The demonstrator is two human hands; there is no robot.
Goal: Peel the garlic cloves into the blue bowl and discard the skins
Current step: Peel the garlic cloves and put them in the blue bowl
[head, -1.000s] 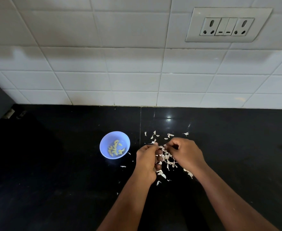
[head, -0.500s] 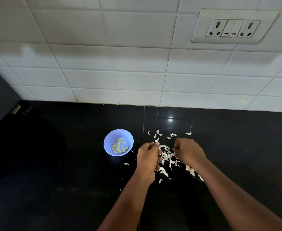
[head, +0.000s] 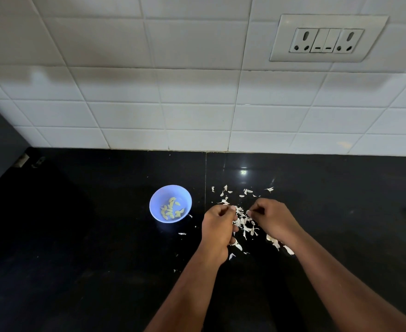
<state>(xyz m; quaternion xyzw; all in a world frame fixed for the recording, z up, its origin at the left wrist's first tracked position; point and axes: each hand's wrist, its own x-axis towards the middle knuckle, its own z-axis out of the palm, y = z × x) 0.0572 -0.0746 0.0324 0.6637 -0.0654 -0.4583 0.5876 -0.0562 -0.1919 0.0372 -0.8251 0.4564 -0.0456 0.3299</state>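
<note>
Head view: looking down at a black countertop (head: 77,236) meeting a white tiled wall (head: 197,92)
Edges: wall along the far side; dark vertical surface at far left; seam in the counter running toward the wall just right of the bowl
Open room: bare counter left of the bowl, right of the hands, and in front
Blue bowl (head: 160,218): left of the hands, apart from them; pale peeled garlic cloves (head: 172,208) inside
Skins (head: 244,221): scattered between, beyond and under the hands
Left hand (head: 217,226): fingers curled, pinching something pale at the tips; too small to tell whether clove or skin
Right hand (head: 272,218): fingers curled, pinching a pale scrap; apart from the left
Wall: socket plate (head: 326,39) upper right
</note>
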